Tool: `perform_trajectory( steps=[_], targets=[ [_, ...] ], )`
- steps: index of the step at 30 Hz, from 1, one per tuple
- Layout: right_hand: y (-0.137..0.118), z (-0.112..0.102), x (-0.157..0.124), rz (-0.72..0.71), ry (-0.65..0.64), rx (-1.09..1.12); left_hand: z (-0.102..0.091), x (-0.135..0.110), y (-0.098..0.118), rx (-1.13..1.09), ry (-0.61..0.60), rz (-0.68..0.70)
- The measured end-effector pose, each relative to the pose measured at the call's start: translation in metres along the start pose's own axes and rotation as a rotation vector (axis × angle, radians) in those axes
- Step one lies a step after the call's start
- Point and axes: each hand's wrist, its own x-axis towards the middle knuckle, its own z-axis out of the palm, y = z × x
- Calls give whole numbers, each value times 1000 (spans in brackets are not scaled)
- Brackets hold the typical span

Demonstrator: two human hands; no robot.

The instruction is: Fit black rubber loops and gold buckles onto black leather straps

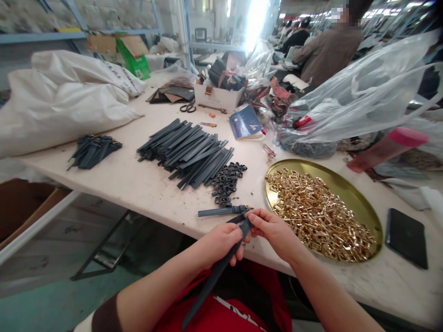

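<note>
Head view, only view. Your left hand (pixel 224 242) has thumb and curled fingers closed around a dark strap (pixel 215 273) near its upper end; the tail slants down across your lap. Your right hand (pixel 272 229) pinches that end, thumb against fingertips, gap narrow. Whether a small fitting sits inside the pinch: cannot tell. Strap position: off the table (pixel 166 200), at its front edge.

Just beyond your hands lies a second strap (pixel 218 211), with a band and a gold-coloured part at its right end. Behind it, a heap of dark loops (pixel 228 182); to your right, gold-coloured fittings (pixel 321 214) in a tray (pixel 349 191).

Step in hand, my judgement: close fingertip work on the strap's end. Next move calls for a firm left hold and small, exact right-hand adjustments.
</note>
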Motion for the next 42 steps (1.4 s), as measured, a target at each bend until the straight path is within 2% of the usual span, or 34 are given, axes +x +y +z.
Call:
perform_trajectory(
  steps=[4,8,13,15,17,19,22,24,25,27,29,30,33,36,39,42],
  targets=[
    [-4,-4,2,-10,-26,-158,-1,2,-5,124,2,20],
    [-10,-5,0,62,-123,-141,-5,4,-6,258,-4,50],
    [-11,-4,-1,39,-220,-143,-6,4,0,219,-36,85],
    [-11,-5,0,-19,-145,-112,-4,1,4,116,-104,77],
    [-9,-3,1,-101,-10,-62,-3,-2,5,12,-155,54],
    [-5,2,2,-153,70,-20,-2,-1,4,-29,-107,66],
    [2,7,4,-161,40,1,-1,7,-1,-42,30,178],
    [0,-2,11,-214,39,-114,-3,13,-2,-32,83,252],
    [-5,-12,17,-267,80,-246,-5,16,-2,-23,104,269],
    [-18,-39,33,-361,286,-717,-9,19,1,-23,144,261],
    [-33,-68,54,-329,446,-1293,-11,21,5,-44,163,220],
    [-39,-80,64,-302,457,-1362,-11,21,7,-55,163,200],
    [-47,-103,90,-267,430,-1429,-10,22,10,-44,136,159],
    [-45,-107,99,-288,396,-1407,-7,22,10,31,142,148],
    [-40,-99,90,-357,360,-1325,-7,21,8,147,185,143],
    [-36,-78,68,-434,323,-1202,-8,20,7,262,244,210]
  ],
)
